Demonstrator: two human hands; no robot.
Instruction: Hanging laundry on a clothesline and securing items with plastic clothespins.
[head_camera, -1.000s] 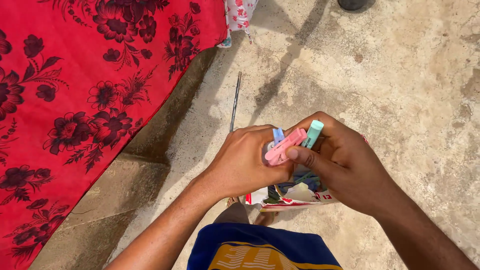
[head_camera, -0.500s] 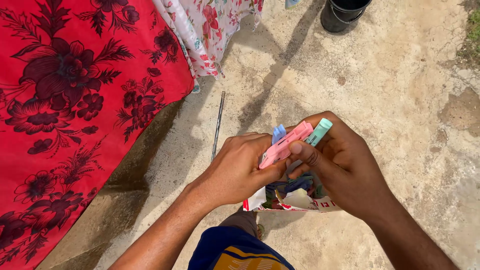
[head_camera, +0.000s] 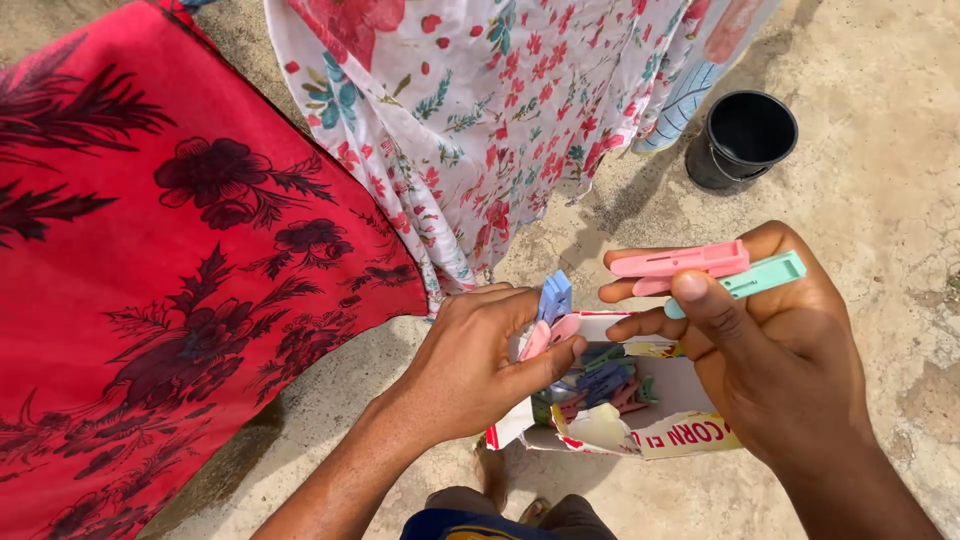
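Pink peg (head_camera: 680, 264) and mint peg (head_camera: 760, 278): pinched in right hand (head_camera: 775, 350) grip, above open carton (head_camera: 640, 425) of pegs. Left hand (head_camera: 475, 365) grip closed on blue peg (head_camera: 555, 296), apparently another pink too. Beyond carton: black bucket (head_camera: 742, 140), floral cloth (head_camera: 500, 110), red cloth (head_camera: 170, 290), concrete floor (head_camera: 880, 220).

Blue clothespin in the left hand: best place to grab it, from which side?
Pinch the blue clothespin by its free upper end, coming from above. That end sticks up clear of the left hand; its lower part is buried between the fingers beside a pink clothespin, so I judge only the top offers flat faces to pinch.
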